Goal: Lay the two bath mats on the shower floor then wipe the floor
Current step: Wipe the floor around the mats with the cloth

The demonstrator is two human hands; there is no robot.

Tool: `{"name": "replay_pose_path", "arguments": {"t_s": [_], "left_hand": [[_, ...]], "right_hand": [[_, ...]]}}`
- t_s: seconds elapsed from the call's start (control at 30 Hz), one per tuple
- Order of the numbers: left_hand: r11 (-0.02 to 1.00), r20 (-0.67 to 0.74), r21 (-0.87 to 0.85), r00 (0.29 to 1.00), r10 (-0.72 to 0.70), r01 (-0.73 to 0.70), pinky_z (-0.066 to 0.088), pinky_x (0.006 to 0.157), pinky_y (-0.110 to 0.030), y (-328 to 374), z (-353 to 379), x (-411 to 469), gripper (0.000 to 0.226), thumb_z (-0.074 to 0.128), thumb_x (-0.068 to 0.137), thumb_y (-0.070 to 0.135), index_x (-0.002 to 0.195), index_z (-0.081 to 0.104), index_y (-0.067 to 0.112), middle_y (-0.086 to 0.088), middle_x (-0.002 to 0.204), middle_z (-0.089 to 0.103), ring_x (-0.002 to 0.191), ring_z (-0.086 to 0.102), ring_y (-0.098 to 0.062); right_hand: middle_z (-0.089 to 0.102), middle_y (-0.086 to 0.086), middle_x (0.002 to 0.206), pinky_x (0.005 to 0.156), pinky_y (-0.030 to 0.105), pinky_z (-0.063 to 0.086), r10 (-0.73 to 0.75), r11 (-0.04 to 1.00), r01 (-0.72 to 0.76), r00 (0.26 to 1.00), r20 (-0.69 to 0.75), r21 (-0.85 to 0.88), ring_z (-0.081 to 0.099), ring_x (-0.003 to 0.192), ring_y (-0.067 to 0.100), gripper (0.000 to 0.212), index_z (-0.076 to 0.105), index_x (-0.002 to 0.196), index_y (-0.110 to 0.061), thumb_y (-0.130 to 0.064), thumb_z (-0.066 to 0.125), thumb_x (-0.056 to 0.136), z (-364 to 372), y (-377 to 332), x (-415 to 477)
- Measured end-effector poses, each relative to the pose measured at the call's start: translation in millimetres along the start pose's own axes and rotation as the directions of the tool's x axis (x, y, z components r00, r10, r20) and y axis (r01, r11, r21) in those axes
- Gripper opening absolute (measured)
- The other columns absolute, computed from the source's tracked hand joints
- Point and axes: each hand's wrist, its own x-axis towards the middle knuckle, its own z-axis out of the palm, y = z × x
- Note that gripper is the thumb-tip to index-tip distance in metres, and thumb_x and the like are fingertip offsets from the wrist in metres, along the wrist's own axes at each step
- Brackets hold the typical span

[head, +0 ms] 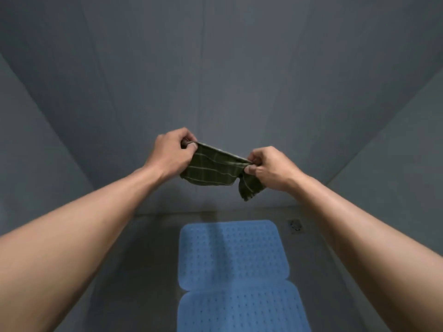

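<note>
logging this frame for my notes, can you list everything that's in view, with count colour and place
perforated blue rubber bath mats: two, blue, flat on the shower floor, the far mat and the near mat end to end, meeting at their short edges
green checked cloth: one, dark green with pale lines, held up in the air above the mats, stretched between both hands
square floor drain: one, grey metal, in the floor right of the far mat, near the back wall
shower floor: one, dark grey, bare to the left of the mats
shower walls: three visible, grey-blue, back and both sides
left hand: pinching the cloth's left top corner
right hand: pinching the cloth's right top corner
</note>
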Motion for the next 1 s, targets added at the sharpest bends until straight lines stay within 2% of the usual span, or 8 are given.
{"name": "replay_pose_path", "arguments": {"t_s": [0.13,0.27,0.4,0.53,0.77,0.9,1.0], "left_hand": [[0.99,0.164,-0.133,0.984,0.074,-0.053,0.048,0.065,-0.021,104.4,-22.3,17.8,0.008,0.065,0.086,0.027,0.083,0.072,0.025,0.01,0.079,0.072,0.08,0.068,-0.01],[0.966,0.294,-0.207,0.932,0.211,-0.153,0.051,0.062,-0.022,191.9,-39.2,32.5,0.009,0.066,0.088,0.03,0.084,0.072,0.025,0.007,0.082,0.074,0.08,0.069,-0.011],[0.926,0.359,-0.24,0.859,0.364,-0.293,0.047,0.058,-0.02,278.0,-43.9,37.7,0.009,0.066,0.089,0.031,0.083,0.072,0.026,0.008,0.081,0.072,0.077,0.067,-0.009],[0.894,0.445,-0.25,0.776,0.447,-0.372,0.046,0.059,-0.021,343.8,-30.9,34.1,0.009,0.066,0.09,0.027,0.083,0.071,0.024,0.004,0.083,0.072,0.077,0.066,-0.011],[0.854,0.447,-0.273,0.728,0.52,-0.442,0.041,0.055,-0.018,442.5,18.6,15.7,0.008,0.066,0.091,0.024,0.087,0.071,0.02,0.003,0.084,0.069,0.074,0.061,-0.006],[0.802,0.432,-0.29,0.677,0.596,-0.522,0.041,0.061,-0.014,496.9,48.1,12.8,0.008,0.067,0.09,0.019,0.088,0.073,0.025,0.007,0.084,0.07,0.08,0.063,-0.005],[0.756,0.396,-0.328,0.644,0.655,-0.567,0.045,0.067,-0.021,536.2,68.4,15.2,0.016,0.066,0.09,0.012,0.09,0.064,0.028,0.008,0.088,0.07,0.085,0.064,-0.008]], "right_hand": [[0.074,-0.006,0.078,0.07,0.032,0.057,0.115,0.991,-0.109,0.989,-0.089,0.072,0.07,0.075,0.011,0.002,0.071,0.083,-0.024,-0.023,0.07,0.085,-94.3,-7.9,-50.2],[0.075,-0.003,0.083,0.075,0.036,0.058,0.209,0.974,-0.191,0.967,-0.148,0.123,0.071,0.08,0.014,0.003,0.072,0.086,-0.024,-0.02,0.071,0.085,-171.0,-18.7,-102.4],[0.075,0.001,0.087,0.077,0.038,0.06,0.296,0.949,-0.257,0.926,-0.236,0.184,0.071,0.082,0.016,0.005,0.072,0.09,-0.022,-0.019,0.071,0.086,-240.3,-20.8,-156.3],[0.074,0.007,0.09,0.078,0.041,0.059,0.359,0.929,-0.3,0.873,-0.33,0.215,0.07,0.082,0.02,0.006,0.072,0.092,-0.017,-0.018,0.072,0.086,-287.0,-7.1,-197.7],[0.07,0.002,0.087,0.07,0.029,0.05,0.388,0.92,-0.311,0.815,-0.43,0.241,0.065,0.08,0.017,0.019,0.07,0.099,-0.011,-0.029,0.067,0.094,-347.3,34.8,-250.6],[0.068,0.001,0.088,0.071,0.03,0.048,0.394,0.919,-0.33,0.774,-0.496,0.215,0.065,0.084,0.017,0.014,0.069,0.094,-0.017,-0.029,0.062,0.096,-388.5,70.8,-271.5],[0.065,-0.001,0.079,0.068,0.03,0.045,0.376,0.927,-0.311,0.749,-0.546,0.211,0.06,0.075,0.014,0.015,0.066,0.082,-0.02,-0.028,0.064,0.095,-421.3,96.6,-279.5]]}}
